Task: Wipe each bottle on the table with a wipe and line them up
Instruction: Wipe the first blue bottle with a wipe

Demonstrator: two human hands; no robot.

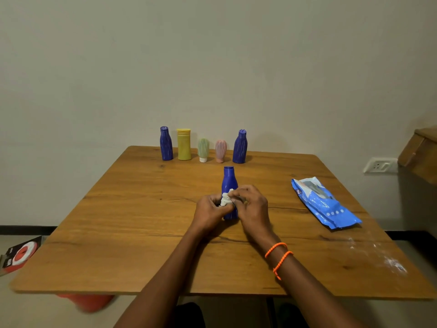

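At the centre of the frame I see a dark blue bottle (229,183) standing upright on the wooden table (142,209), its lower half hidden behind both hands. My left hand (211,213) and right hand (251,208) meet in front of the bottle's belly, and both curl their fingers around a crumpled white wipe (226,198) that sits bunched between them, against the bottle. I cannot tell whether either hand also touches the bottle itself. Two orange cord bracelets (279,255) circle the right wrist.

Toward the upper middle of the frame, along the table's far edge, five bottles stand in a row, all streaked with pale marks: from the left, a blue bottle (166,143), a yellow bottle (184,144), a small green tube (203,149) standing on its white cap, a small pink tube (220,150) also cap-down, and another blue bottle (240,146). They stand apart from one another, and the bottle by my hands stands well in front of the row, below the pink tube.

At the right of the frame a blue pack of wipes (325,203) lies flat on the table, well apart from my hands. White powdery smudges (392,263) mark the tabletop at lower right. At the lower left edge, off the table, a red, white and black package (20,255) shows.
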